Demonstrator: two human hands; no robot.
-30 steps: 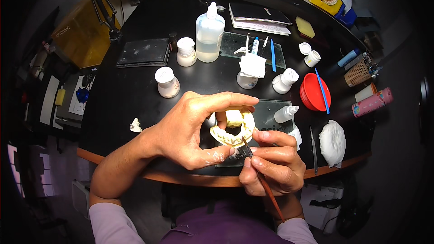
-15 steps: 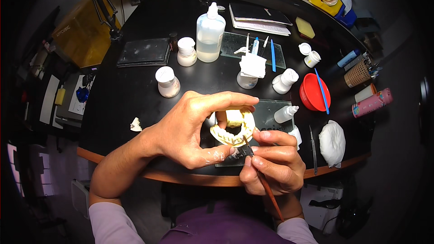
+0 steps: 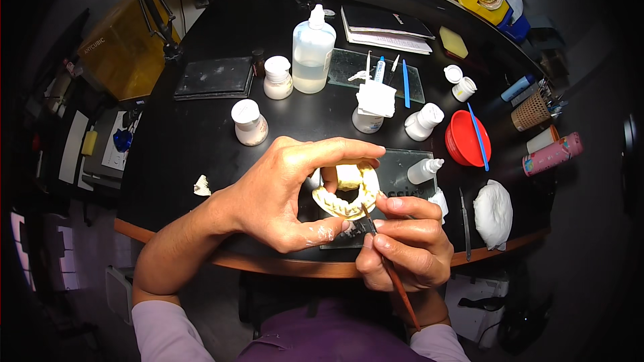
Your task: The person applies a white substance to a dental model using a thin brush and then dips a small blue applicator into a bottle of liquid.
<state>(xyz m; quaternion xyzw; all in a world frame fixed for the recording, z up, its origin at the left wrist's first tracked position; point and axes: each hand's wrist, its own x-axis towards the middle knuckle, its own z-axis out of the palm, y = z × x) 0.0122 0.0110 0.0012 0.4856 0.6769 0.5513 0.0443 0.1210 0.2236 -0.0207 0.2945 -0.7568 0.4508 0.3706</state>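
My left hand (image 3: pixel 282 194) holds a pale yellow dental model (image 3: pixel 343 209), a tooth arch, up over the desk between curled fingers and thumb. White residue marks the thumb. In a pen grip, my right hand (image 3: pixel 412 241) has a fine brush (image 3: pixel 396 278) with a reddish-brown handle, its tip on the model's right front teeth. One fingertip of that hand reaches the model's edge. Beneath both hands lies a glass plate (image 3: pixel 396 161), partly hidden, with a small white dropper bottle (image 3: pixel 422 171) on it.
Several white-capped jars (image 3: pixel 249 122) and a large clear bottle (image 3: pixel 313 53) stand beyond my hands. To the right are a red bowl (image 3: pixel 463 139) with a blue stick (image 3: pixel 479 135) across it, a metal instrument (image 3: pixel 465 224) and a white cloth-like wad (image 3: pixel 493 214). An off-white fragment (image 3: pixel 201 186) lies left.
Almost nothing differs. The whole view has shifted very slightly; both hands, the dental model and the brush keep their positions relative to each other.
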